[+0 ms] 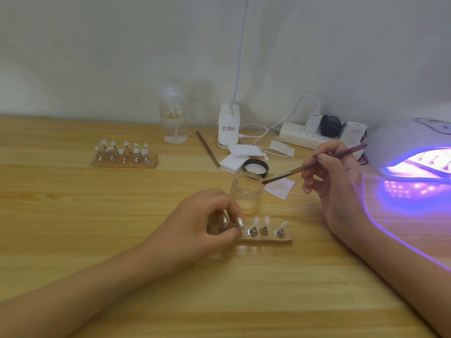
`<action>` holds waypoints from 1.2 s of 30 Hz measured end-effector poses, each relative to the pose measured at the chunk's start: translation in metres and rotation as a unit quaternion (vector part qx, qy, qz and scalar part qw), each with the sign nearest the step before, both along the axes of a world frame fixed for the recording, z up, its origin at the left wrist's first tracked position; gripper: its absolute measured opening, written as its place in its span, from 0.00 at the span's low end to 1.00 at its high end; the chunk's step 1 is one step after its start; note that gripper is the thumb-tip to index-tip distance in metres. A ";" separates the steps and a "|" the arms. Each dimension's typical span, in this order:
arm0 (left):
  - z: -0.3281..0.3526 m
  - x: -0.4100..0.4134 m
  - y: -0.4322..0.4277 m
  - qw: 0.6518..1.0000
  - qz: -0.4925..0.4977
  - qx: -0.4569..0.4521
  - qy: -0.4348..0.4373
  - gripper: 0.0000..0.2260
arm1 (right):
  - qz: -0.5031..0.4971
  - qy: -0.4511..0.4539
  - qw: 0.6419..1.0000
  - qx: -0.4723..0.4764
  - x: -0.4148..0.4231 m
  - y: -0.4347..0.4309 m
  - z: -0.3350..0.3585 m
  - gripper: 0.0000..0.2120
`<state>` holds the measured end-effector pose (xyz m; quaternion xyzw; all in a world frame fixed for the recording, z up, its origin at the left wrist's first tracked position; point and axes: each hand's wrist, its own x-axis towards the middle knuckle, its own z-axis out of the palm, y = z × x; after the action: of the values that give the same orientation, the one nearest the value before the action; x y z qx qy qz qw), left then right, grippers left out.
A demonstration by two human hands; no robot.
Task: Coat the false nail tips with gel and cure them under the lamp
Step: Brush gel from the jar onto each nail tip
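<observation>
A small wooden holder strip (266, 239) lies in front of me with three white false nail tips (266, 220) on metal stands showing. My left hand (202, 220) grips the strip's left end, its fingers curled over that part. My right hand (334, 176) holds a thin brown brush (317, 163), whose tip touches the rim of an open clear gel jar (246, 191) just behind the strip. The curing lamp (415, 152) glows violet at the right edge, with stands visible inside.
A second holder (125, 156) with several nail tips sits at back left. Behind the jar are its black lid (256, 167), white pads (241, 154), another brush (208, 148), a clear pump bottle (174, 118), a white desk lamp base (228, 126) and a power strip (307, 135).
</observation>
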<state>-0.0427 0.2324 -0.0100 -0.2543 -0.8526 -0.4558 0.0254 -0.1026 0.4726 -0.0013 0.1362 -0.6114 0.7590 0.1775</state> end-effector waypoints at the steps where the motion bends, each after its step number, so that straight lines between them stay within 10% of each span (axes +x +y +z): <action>1: 0.000 0.000 0.000 1.000 0.001 0.007 -0.012 0.08 | -0.001 0.000 1.000 0.001 0.000 0.000 0.000 0.11; 36: 0.004 -0.001 0.005 0.998 -0.037 -0.026 0.037 0.04 | 0.014 -0.019 0.998 -0.058 -0.004 0.002 -0.001 0.08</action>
<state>-0.0435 0.2377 -0.0065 -0.3026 -0.8528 -0.4243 0.0334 -0.1065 0.4750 -0.0025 0.1200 -0.5677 0.7979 0.1631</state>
